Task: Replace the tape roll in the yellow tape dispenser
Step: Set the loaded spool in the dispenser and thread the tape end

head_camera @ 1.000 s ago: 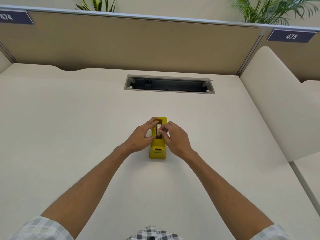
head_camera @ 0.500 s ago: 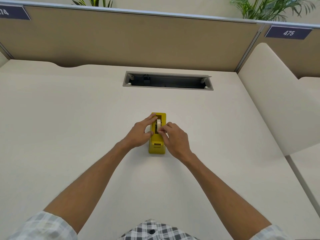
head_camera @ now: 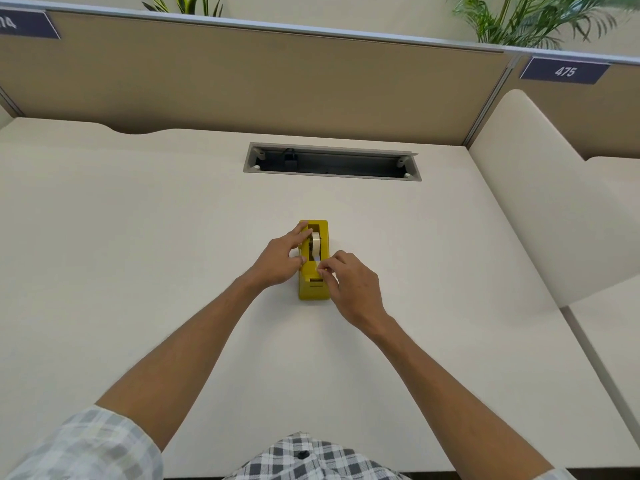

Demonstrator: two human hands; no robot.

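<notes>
Pale, matte worktop (head_camera: 145, 237) inside a tan-panelled office cubicle. At centre, left hand (head_camera: 278, 259) laid against the flank of the yellow tape dispenser (head_camera: 313, 289), fingers stretched out along its top edge, thumb pressing the side, apparently to steady the blocky, glossy body. Right hand (head_camera: 349, 285) curled over the near end, fingertips pinching what looks like the free tape end, probably to draw it toward the cutter. Whitish tape roll (head_camera: 315, 244) upright in the slot, seemingly seated already. Beyond, grey rectangular cable tray (head_camera: 332, 163) recessed in the surface; farther back, number plate 475 (head_camera: 564, 71) and leafy green plants (head_camera: 530, 19).
</notes>
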